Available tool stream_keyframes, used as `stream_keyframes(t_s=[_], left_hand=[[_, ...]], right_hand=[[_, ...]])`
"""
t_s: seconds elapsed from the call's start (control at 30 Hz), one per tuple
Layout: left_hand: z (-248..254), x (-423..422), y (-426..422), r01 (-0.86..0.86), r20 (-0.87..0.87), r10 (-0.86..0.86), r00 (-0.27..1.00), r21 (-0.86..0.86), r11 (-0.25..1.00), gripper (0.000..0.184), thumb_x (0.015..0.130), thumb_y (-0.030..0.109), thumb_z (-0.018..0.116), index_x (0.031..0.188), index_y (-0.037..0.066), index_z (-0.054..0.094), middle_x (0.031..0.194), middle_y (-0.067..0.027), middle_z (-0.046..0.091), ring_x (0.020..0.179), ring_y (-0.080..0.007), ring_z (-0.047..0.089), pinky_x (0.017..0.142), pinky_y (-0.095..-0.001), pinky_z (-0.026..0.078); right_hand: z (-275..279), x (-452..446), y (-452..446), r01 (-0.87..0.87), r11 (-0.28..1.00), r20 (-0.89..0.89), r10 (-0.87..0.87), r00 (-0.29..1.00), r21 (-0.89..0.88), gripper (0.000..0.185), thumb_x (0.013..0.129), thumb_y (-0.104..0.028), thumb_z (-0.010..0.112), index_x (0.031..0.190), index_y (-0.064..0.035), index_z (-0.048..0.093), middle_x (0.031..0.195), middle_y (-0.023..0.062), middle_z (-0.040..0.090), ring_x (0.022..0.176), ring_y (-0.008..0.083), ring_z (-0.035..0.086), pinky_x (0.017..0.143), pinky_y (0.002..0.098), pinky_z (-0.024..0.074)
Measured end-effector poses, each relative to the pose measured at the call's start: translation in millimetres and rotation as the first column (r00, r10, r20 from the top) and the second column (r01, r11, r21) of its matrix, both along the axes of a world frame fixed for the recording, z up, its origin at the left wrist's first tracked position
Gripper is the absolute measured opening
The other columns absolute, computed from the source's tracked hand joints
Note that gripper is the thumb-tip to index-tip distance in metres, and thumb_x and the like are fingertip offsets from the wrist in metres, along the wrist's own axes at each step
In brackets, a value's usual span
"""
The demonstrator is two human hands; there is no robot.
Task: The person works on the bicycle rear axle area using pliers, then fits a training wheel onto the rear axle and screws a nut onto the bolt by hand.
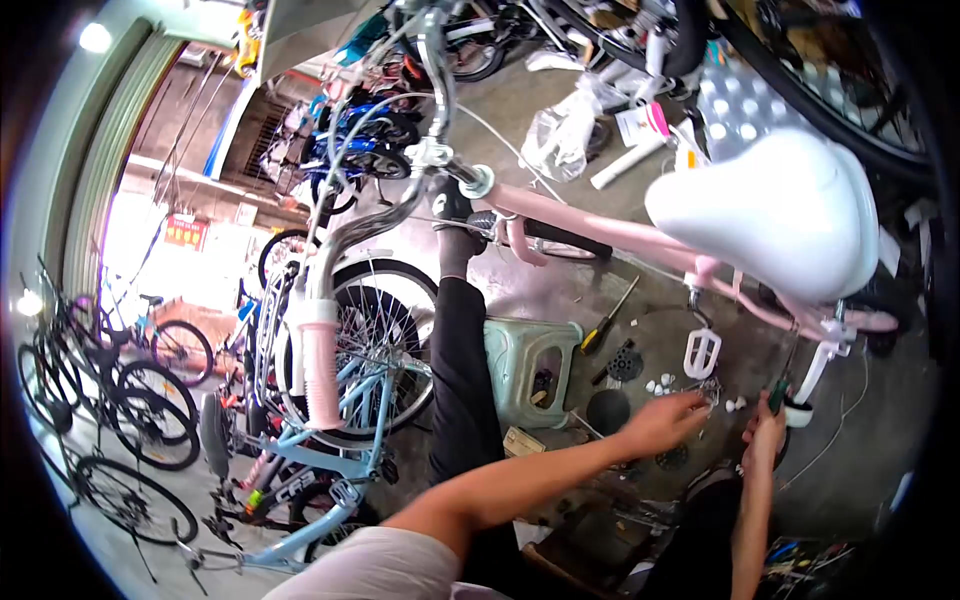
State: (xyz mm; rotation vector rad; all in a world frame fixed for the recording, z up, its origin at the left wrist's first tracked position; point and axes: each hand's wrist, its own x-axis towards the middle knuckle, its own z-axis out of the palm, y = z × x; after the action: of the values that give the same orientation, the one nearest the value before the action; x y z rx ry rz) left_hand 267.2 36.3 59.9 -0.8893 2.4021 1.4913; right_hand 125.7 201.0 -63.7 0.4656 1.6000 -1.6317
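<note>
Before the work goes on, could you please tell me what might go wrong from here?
The green-handled tool in the right hand points toward the pink bicycle, so a slip might scratch it. The small white pieces near the left hand could be knocked and lost. The yellow-handled screwdriver lying by the stool might trip someone.

My left arm (pixel 535 485) slants across, slightly bent, my left hand (pixel 665 424) loosely curved; my right forearm (pixel 754 515) reaches ahead, my right hand (pixel 763 433) curled tight.
</note>
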Motion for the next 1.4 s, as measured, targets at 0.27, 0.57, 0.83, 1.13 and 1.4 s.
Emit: stream_keyframes(t_s=[0.27, 0.57, 0.83, 1.13, 1.4], left_hand=[[269, 200, -183, -0.829, -0.012, 0.829, 0.559, -0.017, 0.559, 0.030, 0.096, 0.032, 0.056, 0.101, 0.005, 0.065, 0.092, -0.0083, 0.069, 0.077, -0.0173, 0.065, 0.066, -0.0314, 0.054], [401, 127, -175, -0.812, -0.274, 0.802, 0.531, 0.108, 0.574, 0.028, 0.103, 0.032, 0.055, 0.103, 0.005, 0.061, 0.088, -0.0050, 0.066, 0.076, -0.0127, 0.064, 0.065, -0.0286, 0.055], [391, 127, -181, -0.724, -0.337, 0.642, 0.689, -0.284, 0.628, 0.022, 0.099, 0.021, 0.063, 0.083, 0.005, 0.061, 0.076, 0.0012, 0.061, 0.066, -0.0030, 0.050, 0.060, -0.0213, 0.039], [398, 126, -183, -0.526, -0.227, 0.518, 0.825, -0.641, 0.558, 0.022, 0.098, 0.019, 0.064, 0.082, 0.003, 0.062, 0.072, 0.0026, 0.057, 0.066, -0.0044, 0.049, 0.059, -0.0222, 0.037], [319, 189, -171, -0.869, -0.494, 0.729, 0.473, -0.398, 0.294, 0.035, 0.105, 0.038, 0.047, 0.097, 0.009, 0.064, 0.075, 0.0034, 0.054, 0.061, -0.0044, 0.048, 0.051, -0.0208, 0.037]], right_hand=[[-7, -3, -3, -0.020, 1.000, 0.014, 0.020, 1.000, -0.009, 0.020, 0.100, -0.017, 0.056, 0.120, -0.0146, 0.056, 0.073, -0.0075, 0.039, 0.051, 0.0029, 0.030, 0.041, 0.0223, 0.0213], [-19, -7, -1, 0.000, 1.000, 0.023, 0.000, 1.000, -0.002, 0.026, 0.099, -0.013, 0.054, 0.124, -0.0124, 0.055, 0.072, -0.0077, 0.038, 0.050, 0.0031, 0.029, 0.040, 0.0226, 0.0201], [-17, -9, 3, -0.006, 1.000, 0.046, 0.008, 0.999, -0.025, 0.030, 0.097, -0.011, 0.054, 0.127, -0.0103, 0.056, 0.074, -0.0065, 0.041, 0.050, 0.0025, 0.030, 0.040, 0.0212, 0.0214], [-18, -8, 4, -0.017, 1.000, 0.052, 0.019, 0.998, -0.026, 0.027, 0.097, -0.013, 0.055, 0.124, -0.0119, 0.056, 0.074, -0.0066, 0.042, 0.052, 0.0031, 0.033, 0.041, 0.0214, 0.0238], [9, -3, -10, -0.017, 0.999, 0.076, 0.020, 0.997, -0.033, 0.023, 0.093, -0.013, 0.062, 0.116, -0.0103, 0.059, 0.071, -0.0082, 0.047, 0.053, 0.0023, 0.039, 0.042, 0.0201, 0.0292]])
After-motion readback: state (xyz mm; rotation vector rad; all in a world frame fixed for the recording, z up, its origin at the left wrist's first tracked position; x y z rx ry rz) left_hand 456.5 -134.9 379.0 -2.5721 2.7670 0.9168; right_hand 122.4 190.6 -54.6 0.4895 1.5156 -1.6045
